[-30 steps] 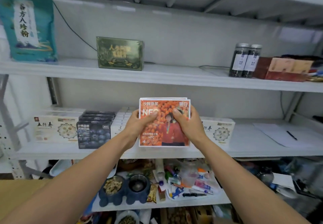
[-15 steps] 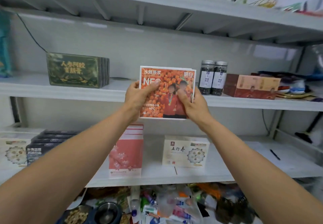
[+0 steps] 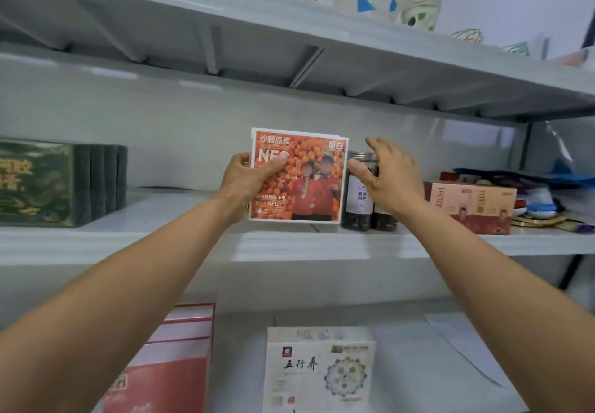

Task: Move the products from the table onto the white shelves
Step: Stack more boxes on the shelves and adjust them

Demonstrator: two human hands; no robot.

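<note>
An orange juice box [image 3: 309,184] printed with tangerines and "NFC" stands upright on the middle white shelf [image 3: 289,245]. My left hand [image 3: 248,180] grips its left edge, thumb across the front. My right hand [image 3: 386,177] hovers just off the box's right edge with fingers spread, holding nothing, in front of two dark jars [image 3: 360,206] that stand right beside the box.
Dark green boxes [image 3: 61,184] stand at the shelf's left, and a red-and-tan box [image 3: 473,206] with clutter lies to the right. Below sit a red box [image 3: 174,361], a white box [image 3: 318,370] and paper [image 3: 467,345]. Cups line the top shelf [image 3: 322,42].
The orange box has gone from the lower shelf level up onto the middle shelf, set down beside the jars. My right hand has let go of it and opened.
</note>
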